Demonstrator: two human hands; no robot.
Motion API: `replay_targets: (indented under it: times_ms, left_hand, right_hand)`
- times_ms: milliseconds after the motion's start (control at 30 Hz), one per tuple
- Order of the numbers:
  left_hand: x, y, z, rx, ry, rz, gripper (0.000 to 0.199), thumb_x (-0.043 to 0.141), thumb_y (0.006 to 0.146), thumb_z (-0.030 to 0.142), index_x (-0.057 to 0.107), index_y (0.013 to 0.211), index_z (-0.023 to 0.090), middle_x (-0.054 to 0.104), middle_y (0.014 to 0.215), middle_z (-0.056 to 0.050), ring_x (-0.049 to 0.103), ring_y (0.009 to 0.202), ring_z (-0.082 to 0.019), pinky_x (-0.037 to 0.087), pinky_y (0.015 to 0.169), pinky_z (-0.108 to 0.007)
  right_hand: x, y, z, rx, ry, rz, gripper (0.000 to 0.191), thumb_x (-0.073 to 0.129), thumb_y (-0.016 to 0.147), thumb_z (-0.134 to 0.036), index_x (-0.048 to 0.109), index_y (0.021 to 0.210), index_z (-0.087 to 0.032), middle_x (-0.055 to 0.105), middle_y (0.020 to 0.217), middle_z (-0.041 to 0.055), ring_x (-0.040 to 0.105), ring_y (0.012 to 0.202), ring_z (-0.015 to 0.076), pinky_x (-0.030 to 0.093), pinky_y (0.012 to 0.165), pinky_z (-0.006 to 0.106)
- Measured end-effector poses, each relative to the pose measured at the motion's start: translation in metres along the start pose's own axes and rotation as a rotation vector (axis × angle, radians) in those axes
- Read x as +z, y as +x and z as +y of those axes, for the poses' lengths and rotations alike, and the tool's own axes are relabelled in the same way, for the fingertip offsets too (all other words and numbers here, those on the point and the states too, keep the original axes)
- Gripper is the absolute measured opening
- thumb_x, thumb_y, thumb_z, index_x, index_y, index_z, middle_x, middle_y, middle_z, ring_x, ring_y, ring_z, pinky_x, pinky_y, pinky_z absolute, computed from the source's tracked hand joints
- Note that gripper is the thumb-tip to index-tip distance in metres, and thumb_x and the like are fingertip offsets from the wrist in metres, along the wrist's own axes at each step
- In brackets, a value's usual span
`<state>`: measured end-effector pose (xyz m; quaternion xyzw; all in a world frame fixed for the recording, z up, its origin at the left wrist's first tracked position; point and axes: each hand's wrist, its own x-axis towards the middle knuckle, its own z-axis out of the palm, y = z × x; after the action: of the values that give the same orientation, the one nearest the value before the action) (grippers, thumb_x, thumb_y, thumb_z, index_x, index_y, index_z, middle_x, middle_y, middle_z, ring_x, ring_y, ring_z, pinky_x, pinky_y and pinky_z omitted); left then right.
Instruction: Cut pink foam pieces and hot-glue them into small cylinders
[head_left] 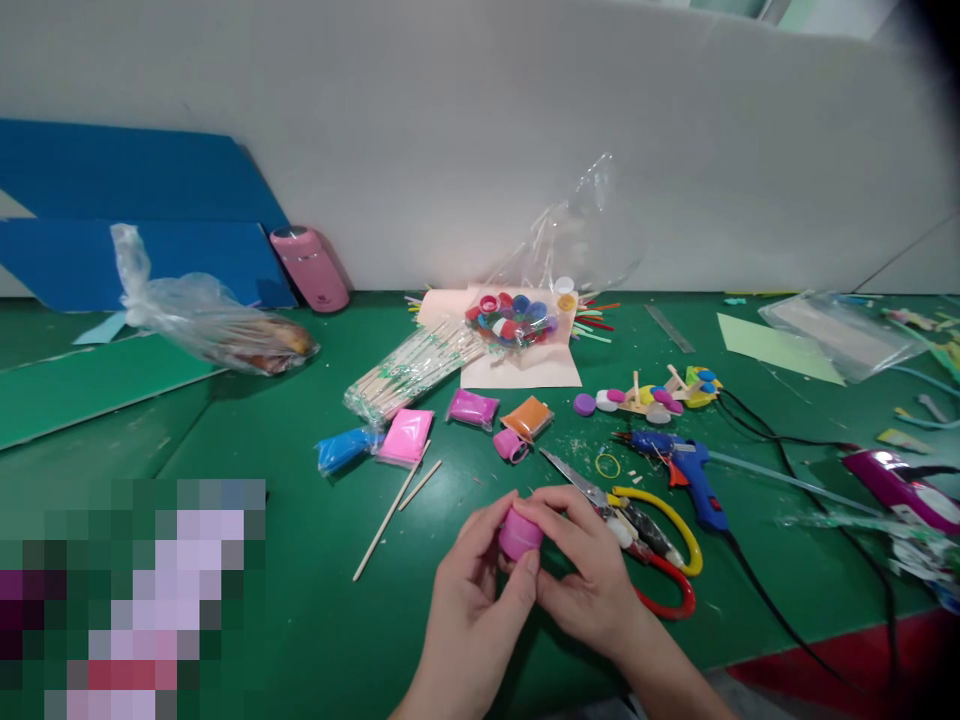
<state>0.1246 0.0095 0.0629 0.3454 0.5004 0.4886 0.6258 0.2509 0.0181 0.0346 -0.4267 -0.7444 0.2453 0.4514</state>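
Note:
Between the fingertips of both hands is a rounded lump of pink-purple modelling clay [521, 535], a little above the green table. My left hand [476, 590] grips it from the left, thumb low and fingers over the far side. From the right, my right hand [589, 575] presses on it with its fingers. Beside the right hand lie large scissors [637, 530] with one yellow and one red handle, partly covered by that hand. Just beyond the hands are a small pink cup-like piece [511, 446], an orange clay packet [527, 418] and a magenta clay packet [472, 409].
A blue glue gun [686, 470] with a cord lies at right, near a row of coloured caps and sticks [652, 395]. Wooden sticks [394, 515], pink [406, 436] and blue clay packets [345, 450] lie left. Behind stand bagged bottle caps [517, 318] and a pink flask [311, 268].

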Motion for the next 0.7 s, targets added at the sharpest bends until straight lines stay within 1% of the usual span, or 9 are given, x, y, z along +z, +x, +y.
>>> replay_targets:
  times_ms: [67, 200, 333, 433, 500, 567, 600, 633, 700]
  left_hand:
    - [0.001, 0.000, 0.002, 0.008, 0.014, 0.000, 0.034, 0.066, 0.062, 0.017, 0.063, 0.096, 0.017, 0.064, 0.098, -0.007, 0.058, 0.091, -0.020, 0.044, 0.080, -0.024]
    - [0.004, 0.000, 0.005, -0.036, -0.048, 0.022, 0.027, 0.066, 0.063, 0.019, 0.063, 0.089, 0.016, 0.066, 0.091, -0.005, 0.060, 0.085, -0.017, 0.045, 0.076, -0.022]
    - [0.006, -0.001, 0.004, -0.046, -0.085, 0.027, 0.024, 0.066, 0.063, 0.020, 0.062, 0.086, 0.015, 0.066, 0.086, -0.004, 0.059, 0.081, -0.016, 0.045, 0.073, -0.021]
    - [0.007, -0.002, 0.003, -0.064, -0.112, 0.022, 0.028, 0.067, 0.062, 0.018, 0.060, 0.089, 0.014, 0.065, 0.086, -0.005, 0.059, 0.080, -0.015, 0.045, 0.072, -0.021]
    - [0.005, -0.002, 0.003, -0.102, -0.152, 0.022, 0.037, 0.066, 0.065, 0.021, 0.056, 0.100, 0.016, 0.063, 0.090, -0.005, 0.059, 0.074, -0.013, 0.045, 0.069, -0.023]
    - [0.002, -0.001, 0.002, -0.139, -0.195, 0.027, 0.040, 0.059, 0.071, 0.026, 0.049, 0.109, 0.018, 0.062, 0.091, -0.005, 0.058, 0.065, -0.012, 0.044, 0.064, -0.025]
    - [0.000, 0.000, 0.001, -0.156, -0.209, 0.019, 0.036, 0.055, 0.075, 0.028, 0.049, 0.109, 0.018, 0.061, 0.088, -0.005, 0.057, 0.062, -0.012, 0.043, 0.062, -0.025]
    - [-0.002, 0.002, 0.000, -0.173, -0.219, -0.007, 0.030, 0.052, 0.077, 0.029, 0.052, 0.104, 0.017, 0.061, 0.083, -0.005, 0.056, 0.061, -0.012, 0.042, 0.062, -0.026]
    - [-0.006, 0.005, -0.002, -0.223, -0.235, -0.109, 0.022, 0.048, 0.079, 0.029, 0.059, 0.088, 0.013, 0.060, 0.069, -0.004, 0.054, 0.062, -0.013, 0.041, 0.061, -0.026]
  right_hand:
    - [0.000, 0.000, 0.000, -0.016, -0.003, 0.010, 0.042, 0.053, 0.074, -0.015, 0.048, 0.114, -0.023, 0.050, 0.097, 0.0062, 0.049, 0.088, 0.0201, 0.044, 0.074, 0.034]
    - [-0.001, 0.000, 0.000, -0.051, -0.012, -0.004, 0.042, 0.054, 0.073, -0.016, 0.048, 0.114, -0.024, 0.052, 0.094, 0.0055, 0.049, 0.086, 0.0202, 0.044, 0.073, 0.035]
    - [-0.002, 0.001, -0.001, -0.034, 0.001, -0.041, 0.040, 0.054, 0.073, -0.017, 0.051, 0.113, -0.022, 0.054, 0.094, 0.0061, 0.049, 0.086, 0.0206, 0.043, 0.074, 0.036]
    - [-0.003, 0.001, -0.001, 0.072, 0.099, -0.062, 0.035, 0.054, 0.075, -0.021, 0.053, 0.110, -0.022, 0.054, 0.095, 0.0065, 0.050, 0.088, 0.0213, 0.042, 0.076, 0.035]
    - [-0.004, 0.000, 0.001, 0.196, 0.255, -0.033, 0.032, 0.054, 0.077, -0.025, 0.053, 0.109, -0.024, 0.053, 0.100, 0.0062, 0.050, 0.092, 0.0211, 0.042, 0.079, 0.033]
    - [-0.005, -0.003, 0.005, 0.311, 0.437, 0.011, 0.032, 0.052, 0.079, -0.030, 0.050, 0.112, -0.026, 0.053, 0.106, 0.0050, 0.051, 0.094, 0.0201, 0.042, 0.080, 0.032]
    - [-0.006, -0.004, 0.006, 0.352, 0.512, 0.020, 0.033, 0.052, 0.080, -0.032, 0.049, 0.113, -0.027, 0.053, 0.107, 0.0045, 0.052, 0.094, 0.0196, 0.042, 0.080, 0.031]
    - [-0.006, -0.005, 0.008, 0.379, 0.569, 0.012, 0.033, 0.051, 0.081, -0.033, 0.049, 0.113, -0.028, 0.054, 0.106, 0.0043, 0.053, 0.093, 0.0193, 0.042, 0.080, 0.031]
    - [-0.008, -0.006, 0.010, 0.385, 0.623, -0.043, 0.031, 0.050, 0.081, -0.036, 0.051, 0.111, -0.026, 0.055, 0.105, 0.0051, 0.052, 0.096, 0.0200, 0.041, 0.082, 0.032]
